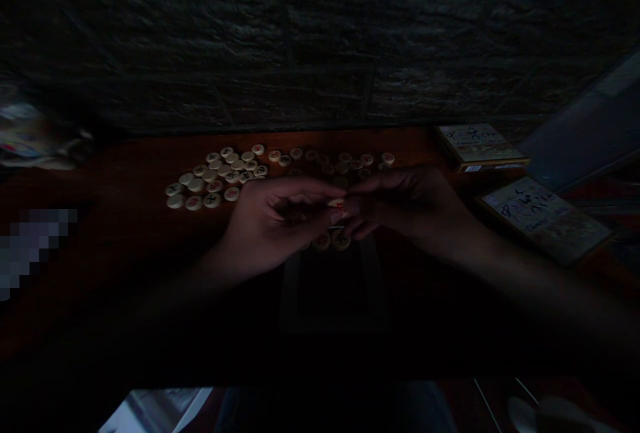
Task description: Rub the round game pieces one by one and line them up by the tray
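A wooden Chinese chess piece [339, 205] with a red character is pinched at the fingertips of my left hand [273, 223]. My right hand [413, 210] meets it from the other side, thumb and fingers closed around the same piece. Just under my hands are a piece with a black character [341, 239] and one with a red character [321, 241], at the far end of a dark rectangular tray or box [373, 280]. Its inside is too dark to make out. My fingers hide part of the held piece.
Many loose pieces [197, 184] lie on the reddish wooden table [135, 166] at the left, with further ones [345, 157] behind my hands. Two flat printed boxes [480, 143] [543, 216] lie at the right. A stone-patterned wall [325, 53] borders the table's far edge.
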Demonstrator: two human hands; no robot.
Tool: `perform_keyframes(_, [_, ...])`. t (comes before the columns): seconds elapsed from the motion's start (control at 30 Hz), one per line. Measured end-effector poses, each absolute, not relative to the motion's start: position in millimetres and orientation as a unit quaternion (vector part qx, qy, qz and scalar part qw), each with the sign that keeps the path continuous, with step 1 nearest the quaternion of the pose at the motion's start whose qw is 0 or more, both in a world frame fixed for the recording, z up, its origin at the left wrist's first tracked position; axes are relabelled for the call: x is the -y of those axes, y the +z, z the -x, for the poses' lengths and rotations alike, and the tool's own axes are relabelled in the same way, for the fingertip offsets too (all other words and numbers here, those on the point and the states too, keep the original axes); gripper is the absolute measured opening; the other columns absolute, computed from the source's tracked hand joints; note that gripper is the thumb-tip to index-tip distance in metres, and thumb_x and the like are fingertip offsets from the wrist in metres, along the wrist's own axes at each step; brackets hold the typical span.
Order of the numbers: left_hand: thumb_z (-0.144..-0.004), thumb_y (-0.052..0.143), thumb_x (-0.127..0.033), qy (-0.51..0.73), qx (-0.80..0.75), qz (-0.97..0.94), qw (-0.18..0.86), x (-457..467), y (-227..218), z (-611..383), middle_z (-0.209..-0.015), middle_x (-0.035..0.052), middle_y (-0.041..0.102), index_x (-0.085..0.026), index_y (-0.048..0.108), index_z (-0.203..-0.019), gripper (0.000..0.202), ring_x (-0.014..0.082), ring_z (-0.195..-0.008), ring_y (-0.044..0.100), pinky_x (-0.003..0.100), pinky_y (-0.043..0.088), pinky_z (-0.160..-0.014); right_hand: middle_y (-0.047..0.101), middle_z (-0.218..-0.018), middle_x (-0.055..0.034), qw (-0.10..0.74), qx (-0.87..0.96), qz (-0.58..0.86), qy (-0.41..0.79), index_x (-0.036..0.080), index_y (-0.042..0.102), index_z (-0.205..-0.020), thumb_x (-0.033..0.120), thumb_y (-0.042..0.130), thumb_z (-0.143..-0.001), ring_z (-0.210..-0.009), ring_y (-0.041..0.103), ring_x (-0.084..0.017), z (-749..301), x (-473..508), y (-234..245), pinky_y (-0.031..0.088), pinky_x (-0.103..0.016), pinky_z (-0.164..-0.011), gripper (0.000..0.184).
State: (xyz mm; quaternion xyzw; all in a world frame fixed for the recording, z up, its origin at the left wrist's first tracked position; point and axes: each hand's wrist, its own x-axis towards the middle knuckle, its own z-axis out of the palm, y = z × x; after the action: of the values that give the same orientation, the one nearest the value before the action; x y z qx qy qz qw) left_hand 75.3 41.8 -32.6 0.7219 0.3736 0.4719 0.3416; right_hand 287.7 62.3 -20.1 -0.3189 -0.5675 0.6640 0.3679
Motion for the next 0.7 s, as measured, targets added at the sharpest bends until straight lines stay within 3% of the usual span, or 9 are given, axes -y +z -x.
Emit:
perform_keyframes(0.37, [-0.085, 0.084, -0.023, 0.499, -0.404, -0.668, 0.376, -44, -29, -75, -0.086, 0.0010, 0.083, -0.021, 0.081, -0.096, 0.012, 0.0172, -0.072, 0.079, 0.025, 0.067, -0.066, 0.081, -0.079, -0.0036, 0.377, 0.602, 0.317, 0.629, 0.017, 0.082, -0.095, 0.030, 0.087, -0.080, -0.066, 0.077, -0.015, -290, -63, -22, 0.065, -0.023, -0.062, 0.020])
perform_keyframes(0.57, [-0.086, 0.083, -0.030, 0.515, -0.446, -0.639, 0.356, -59, -34, -68, -0.080, 0.0023, 0.081, -0.019, 0.080, -0.091, 0.012, 0.0134, -0.061, 0.074, 0.020, 0.061, -0.056, 0.078, -0.076, -0.0030, 0.447, 0.593, 0.376, 0.554, 0.017, 0.079, -0.087, 0.034, 0.084, -0.083, -0.058, 0.073, -0.014, -295, -71, -25, 0.060, -0.023, -0.053, 0.018])
perform_keyframes(0.7, [-0.090, 0.079, -0.031, 0.507, -0.456, -0.651, 0.335, -68, -38, -63, -0.085, 0.0025, 0.081, -0.020, 0.080, -0.100, 0.015, 0.0118, -0.064, 0.073, 0.019, 0.060, -0.059, 0.075, -0.074, -0.0019, 0.440, 0.623, 0.399, 0.510, 0.018, 0.078, -0.085, 0.033, 0.081, -0.086, -0.050, 0.067, -0.011, -298, -76, -26, 0.054, -0.022, -0.048, 0.015])
